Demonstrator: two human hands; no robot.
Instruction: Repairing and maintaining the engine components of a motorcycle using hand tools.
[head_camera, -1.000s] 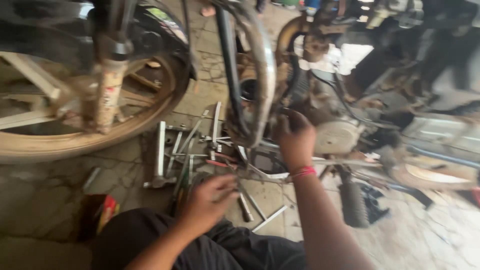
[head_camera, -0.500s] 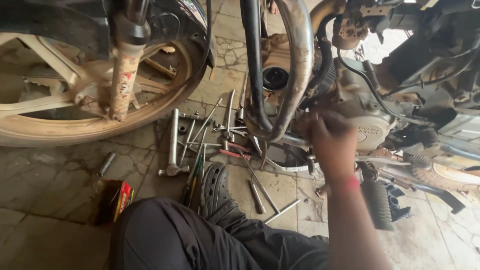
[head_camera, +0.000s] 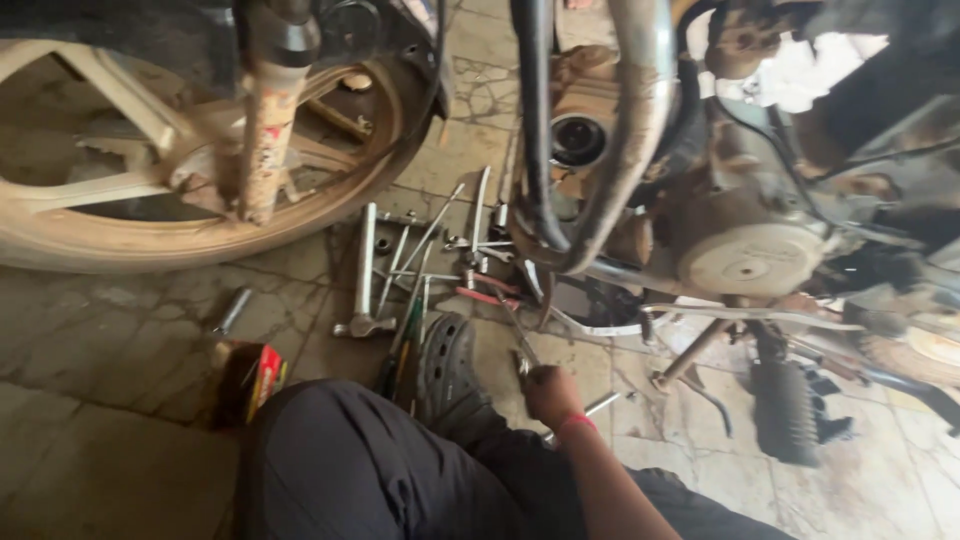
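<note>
**Currently: right hand on a tool, floor level beside the motorcycle**

Overhead, the motorcycle fills the upper frame. Its front wheel, dusty and tan, stands at left behind the fork leg. The engine sits at right, with a round side cover in place. A curved exhaust pipe runs down in front of the engine.

On the stone floor between wheel and engine lies a spread of tools: a long socket wrench, several spanners and a red-handled item, all loose and overlapping. A small red and black can stands near the person's knee. A dark shoe rests just beside the tools.

The right hand, with a red band at the wrist, is at floor level below the engine. Its fingers are closed around the lower end of a slim metal tool that points up towards the tool spread. The tool's type cannot be determined. The left hand is out of view.

Assessment: the engine appears assembled externally and no tool is on a fastener. Work on the motorcycle itself is judged still to be done.
</note>
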